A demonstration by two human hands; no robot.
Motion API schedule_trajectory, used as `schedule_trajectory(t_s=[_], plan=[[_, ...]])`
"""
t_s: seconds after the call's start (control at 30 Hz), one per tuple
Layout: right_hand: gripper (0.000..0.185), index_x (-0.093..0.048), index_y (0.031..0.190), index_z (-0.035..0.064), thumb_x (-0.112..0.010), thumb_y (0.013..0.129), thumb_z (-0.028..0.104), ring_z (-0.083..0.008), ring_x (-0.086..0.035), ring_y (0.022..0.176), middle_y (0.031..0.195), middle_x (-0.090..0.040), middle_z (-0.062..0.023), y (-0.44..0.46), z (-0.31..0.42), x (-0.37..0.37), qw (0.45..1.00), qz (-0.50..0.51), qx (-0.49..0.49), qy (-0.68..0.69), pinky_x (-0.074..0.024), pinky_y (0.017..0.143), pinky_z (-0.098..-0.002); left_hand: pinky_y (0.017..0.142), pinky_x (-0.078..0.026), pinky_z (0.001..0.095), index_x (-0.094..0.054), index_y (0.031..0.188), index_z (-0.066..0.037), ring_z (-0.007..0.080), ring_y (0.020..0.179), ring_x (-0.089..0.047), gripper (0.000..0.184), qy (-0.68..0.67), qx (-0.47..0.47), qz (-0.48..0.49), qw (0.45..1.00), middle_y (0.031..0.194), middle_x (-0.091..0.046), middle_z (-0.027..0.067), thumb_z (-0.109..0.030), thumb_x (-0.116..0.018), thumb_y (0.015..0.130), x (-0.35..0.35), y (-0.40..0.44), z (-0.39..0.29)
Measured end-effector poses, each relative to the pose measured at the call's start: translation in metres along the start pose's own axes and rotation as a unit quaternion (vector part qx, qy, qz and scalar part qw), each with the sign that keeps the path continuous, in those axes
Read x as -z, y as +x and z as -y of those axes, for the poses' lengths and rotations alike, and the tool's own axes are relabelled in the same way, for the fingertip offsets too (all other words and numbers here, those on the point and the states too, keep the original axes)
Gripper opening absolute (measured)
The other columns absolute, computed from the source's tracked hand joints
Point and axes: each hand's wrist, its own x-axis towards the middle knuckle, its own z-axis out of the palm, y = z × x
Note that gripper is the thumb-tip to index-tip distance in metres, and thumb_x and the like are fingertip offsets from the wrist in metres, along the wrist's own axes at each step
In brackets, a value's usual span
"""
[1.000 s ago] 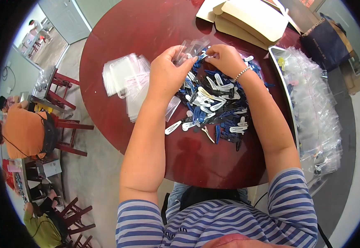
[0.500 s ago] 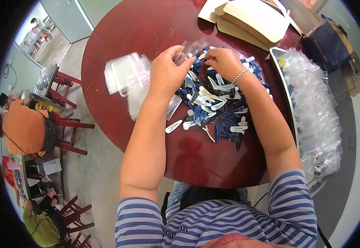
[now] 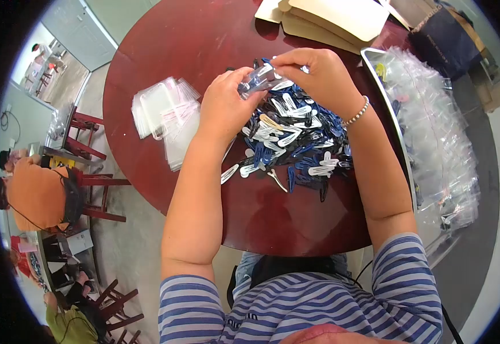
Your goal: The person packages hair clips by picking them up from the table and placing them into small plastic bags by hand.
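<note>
Bag (image 3: 258, 81), clear: upper centre of frame, gripped by our left hand (image 3: 227, 97), apparently to steady it; our right hand (image 3: 318, 71) is at its edge, grasp we cannot tell. Hair clips (image 3: 288, 138): heaped mid-frame on the worktop (image 3: 273, 226), seemingly for easy reach.

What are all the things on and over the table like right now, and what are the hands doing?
Left hand: closed on the clear bag
Right hand: fingers at that bag; grip hard to tell
Clear bag: held up; contents hard to tell
Clips: loose, in a messy heap
Flat bags: spread in overlapping piles
Tray: heaped with plastic packets
Bracelet: worn
</note>
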Motion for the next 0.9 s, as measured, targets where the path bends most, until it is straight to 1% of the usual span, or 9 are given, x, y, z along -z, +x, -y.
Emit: schedule_trajectory(t_s=[0.1, 0.17, 0.27, 0.4, 0.47, 0.5, 0.57, 0.7, 0.9], plan=[[0.018, -0.070, 0.100, 0.0010, -0.065, 0.085, 0.011, -0.0077, -0.063, 0.075, 0.084, -0.071, -0.0048, 0.001, 0.000, 0.008, 0.998, -0.040, -0.024, 0.030, -0.0497, 0.068, -0.0225, 0.077, -0.049, 0.0372, -0.065, 0.106, -0.004, 0.0300, 0.087, -0.063, 0.042, -0.042, 0.013, -0.002, 0.999, 0.093, -0.065, 0.0116, -0.021, -0.076, 0.070, -0.002, 0.000, 0.001], [0.017, -0.071, 0.100, 0.0016, -0.063, 0.088, 0.011, -0.0051, -0.060, 0.072, 0.085, -0.070, -0.0036, 0.001, -0.006, 0.018, 0.996, -0.071, -0.041, 0.029, -0.0488, 0.064, -0.0216, 0.075, -0.050, 0.0335, -0.065, 0.107, -0.004, 0.0244, 0.084, -0.065, 0.041, -0.055, 0.016, 0.003, 0.998, 0.094, -0.067, 0.0109, -0.020, -0.077, 0.071, -0.003, 0.000, 0.004], [0.017, -0.070, 0.098, 0.0000, -0.064, 0.086, 0.010, -0.0068, -0.059, 0.068, 0.081, -0.069, -0.0030, -0.002, -0.034, 0.034, 0.993, -0.084, -0.083, 0.017, -0.0484, 0.061, -0.0230, 0.075, -0.048, 0.0245, -0.065, 0.107, -0.003, 0.0108, 0.082, -0.061, 0.038, -0.189, 0.127, -0.001, 0.974, 0.093, -0.068, 0.0067, -0.018, -0.078, 0.075, -0.001, 0.003, 0.004], [0.018, -0.069, 0.094, -0.0025, -0.067, 0.081, 0.009, -0.0098, -0.060, 0.066, 0.077, -0.069, -0.0060, -0.012, -0.049, 0.045, 0.991, 0.024, -0.109, -0.080, -0.0485, 0.061, -0.0254, 0.074, -0.047, 0.0230, -0.065, 0.106, 0.001, 0.0078, 0.082, -0.060, 0.034, -0.358, 0.156, -0.030, 0.920, 0.093, -0.067, 0.0041, -0.015, -0.076, 0.078, 0.007, 0.007, 0.002], [0.017, -0.069, 0.090, -0.0014, -0.070, 0.076, 0.010, -0.0145, -0.062, 0.064, 0.076, -0.068, -0.0109, -0.014, -0.057, 0.040, 0.977, 0.096, -0.174, -0.077, -0.0493, 0.063, -0.0277, 0.075, -0.047, 0.0234, -0.064, 0.107, 0.002, 0.0083, 0.083, -0.060, 0.035, -0.353, 0.157, -0.034, 0.922, 0.093, -0.067, 0.0046, -0.015, -0.075, 0.078, 0.007, 0.007, 0.002], [0.017, -0.069, 0.090, -0.0014, -0.070, 0.076, 0.010, -0.0145, -0.062, 0.064, 0.076, -0.068, -0.0109, -0.015, -0.059, 0.035, 0.977, 0.096, -0.175, -0.077, -0.0493, 0.063, -0.0277, 0.075, -0.048, 0.0239, -0.064, 0.107, 0.002, 0.0088, 0.084, -0.061, 0.036, -0.348, 0.160, -0.041, 0.923, 0.093, -0.068, 0.0051, -0.016, -0.075, 0.078, 0.006, 0.006, 0.003], [0.018, -0.070, 0.087, 0.0013, -0.071, 0.073, 0.013, -0.0268, -0.065, 0.073, 0.080, -0.068, -0.0137, -0.017, -0.064, 0.026, 0.979, 0.136, -0.084, -0.126, -0.0514, 0.068, -0.0337, 0.076, -0.048, 0.0244, -0.064, 0.107, 0.003, 0.0092, 0.084, -0.061, 0.038, -0.319, 0.154, -0.036, 0.934, 0.094, -0.068, 0.0060, -0.017, -0.076, 0.077, 0.004, 0.006, 0.007], [0.016, -0.070, 0.085, 0.0020, -0.069, 0.075, 0.014, -0.0299, -0.064, 0.073, 0.080, -0.068, -0.0145, -0.017, -0.063, 0.018, 0.966, 0.162, -0.123, -0.159, -0.0507, 0.068, -0.0354, 0.078, -0.049, 0.0268, -0.063, 0.109, 0.002, 0.0132, 0.085, -0.064, 0.044, -0.211, 0.135, -0.023, 0.968, 0.096, -0.069, 0.0101, -0.021, -0.078, 0.074, -0.003, 0.006, 0.017], [0.016, -0.066, 0.090, -0.0025, -0.068, 0.081, 0.011, -0.0128, -0.058, 0.067, 0.075, -0.065, -0.0078, -0.012, -0.052, 0.034, 0.987, 0.081, -0.120, -0.063, -0.0479, 0.064, -0.0266, 0.078, -0.050, 0.0357, -0.064, 0.109, -0.002, 0.0276, 0.087, -0.065, 0.043, -0.021, 0.045, 0.000, 0.999, 0.097, -0.067, 0.0135, -0.022, -0.075, 0.073, -0.004, 0.001, 0.006]])
